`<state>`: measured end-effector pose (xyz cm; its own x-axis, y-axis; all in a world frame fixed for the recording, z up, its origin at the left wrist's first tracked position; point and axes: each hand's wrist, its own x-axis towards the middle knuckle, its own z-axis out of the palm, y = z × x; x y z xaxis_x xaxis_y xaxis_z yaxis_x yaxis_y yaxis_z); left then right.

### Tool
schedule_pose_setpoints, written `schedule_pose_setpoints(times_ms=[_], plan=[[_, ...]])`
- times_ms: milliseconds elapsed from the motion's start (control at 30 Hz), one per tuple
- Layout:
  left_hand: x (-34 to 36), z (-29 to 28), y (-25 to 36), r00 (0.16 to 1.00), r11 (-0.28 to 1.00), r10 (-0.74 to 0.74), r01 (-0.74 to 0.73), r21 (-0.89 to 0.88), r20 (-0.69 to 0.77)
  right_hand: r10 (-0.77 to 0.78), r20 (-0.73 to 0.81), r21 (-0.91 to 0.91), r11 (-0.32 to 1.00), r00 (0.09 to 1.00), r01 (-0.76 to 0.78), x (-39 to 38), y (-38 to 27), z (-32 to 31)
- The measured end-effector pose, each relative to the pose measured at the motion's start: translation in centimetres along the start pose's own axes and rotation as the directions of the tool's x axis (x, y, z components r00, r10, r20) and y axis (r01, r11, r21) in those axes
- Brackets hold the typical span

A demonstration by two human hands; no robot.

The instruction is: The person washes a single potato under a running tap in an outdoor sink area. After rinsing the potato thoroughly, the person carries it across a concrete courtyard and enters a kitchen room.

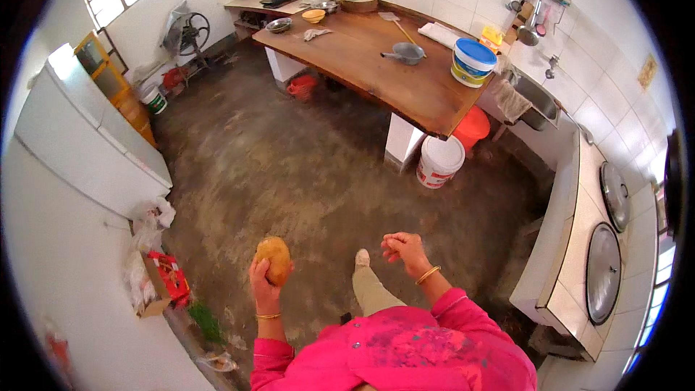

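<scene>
In my left hand point(263, 282) is a large, oval, yellow-brown potato point(273, 261). My fingers wrap round its lower side, and I hold it up in front of me over the floor. To the right, my right hand point(407, 252) is raised at about the same height, well apart from the potato. Its fingers are curled in loosely, and nothing shows in them. Each wrist wears a gold-coloured bangle, and both sleeves are bright pink.
Ahead stands a long brown wooden table point(347, 47) with a blue-lidded bucket point(474, 61) and a strainer point(405, 53). A white bucket point(440, 161) stands below its corner. A tiled stove point(567, 275) runs along the right. Bags and a red box point(169, 277) lie left.
</scene>
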<state>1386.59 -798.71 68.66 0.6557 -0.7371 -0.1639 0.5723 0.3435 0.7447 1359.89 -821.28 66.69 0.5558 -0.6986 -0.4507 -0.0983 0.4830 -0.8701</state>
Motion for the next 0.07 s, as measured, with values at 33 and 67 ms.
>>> schedule_pose_setpoints(times_ms=[33,67], plan=[[2.8,0.8,-0.1,1.0,1.0,-0.002,0.002,0.024,0.028,-0.012,-0.014,0.008,1.0,1.0,0.012,2.7,-0.7,-0.3],[5.2,1.6,0.1,0.998,0.999,-0.005,0.003,0.047,0.055,-0.023,-0.028,0.016,1.0,0.999,0.024,5.6,-1.3,-0.8]])
